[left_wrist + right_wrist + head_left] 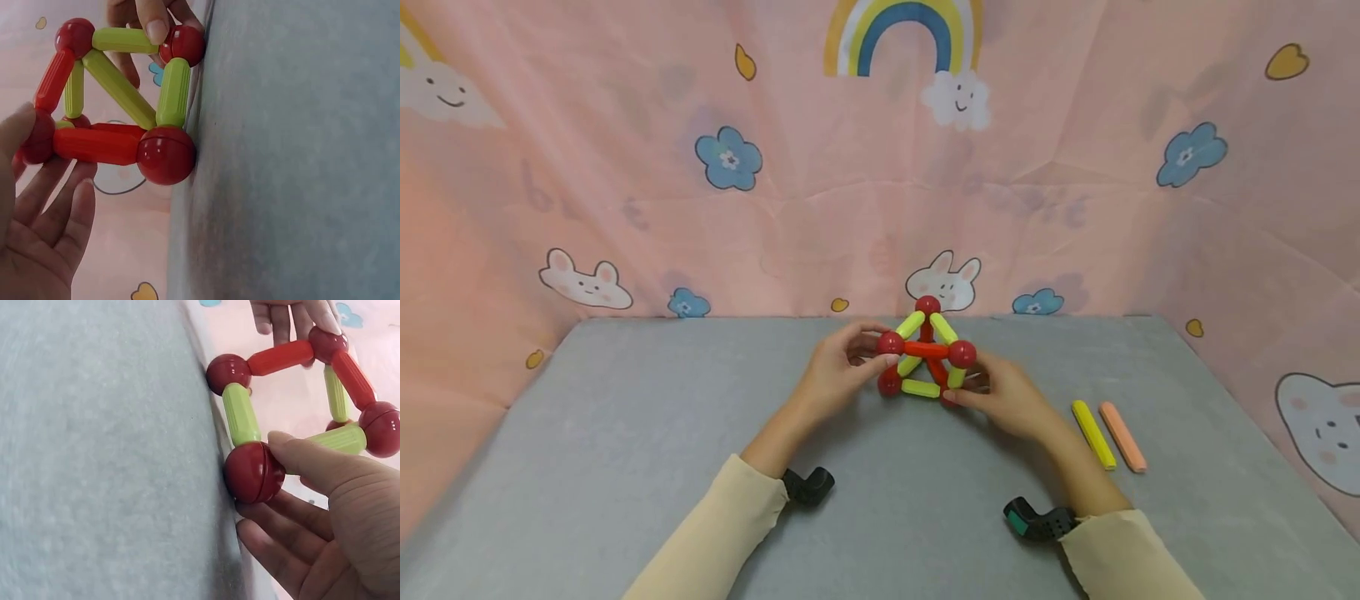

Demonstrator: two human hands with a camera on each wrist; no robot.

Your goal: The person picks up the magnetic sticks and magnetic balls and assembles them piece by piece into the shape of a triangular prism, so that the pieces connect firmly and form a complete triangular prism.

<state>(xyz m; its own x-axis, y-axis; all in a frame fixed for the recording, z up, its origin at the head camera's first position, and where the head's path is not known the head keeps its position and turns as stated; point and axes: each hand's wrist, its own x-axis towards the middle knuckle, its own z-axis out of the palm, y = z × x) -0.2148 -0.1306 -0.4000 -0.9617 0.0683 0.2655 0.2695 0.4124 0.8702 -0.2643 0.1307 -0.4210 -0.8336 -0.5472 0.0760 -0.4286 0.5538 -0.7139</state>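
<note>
A frame of red balls joined by red and yellow-green magnetic rods (921, 388) stands on the grey table between the hands. My left hand (835, 371) pinches an upper-left red ball (39, 139) between thumb and fingers. On the other side, my right hand (1011, 396) grips a lower right ball (253, 473), its thumb on top and fingers beneath. A red rod (927, 350) bridges the two upper front balls, and a single ball (928, 306) forms the peak. Parts of the back are hidden behind the front rods.
Right of the right forearm, a yellow stick (1093, 435) and an orange stick (1123, 437) lie side by side on the grey tabletop (625, 467). A pink printed cloth (820, 225) hangs behind the table and along its sides.
</note>
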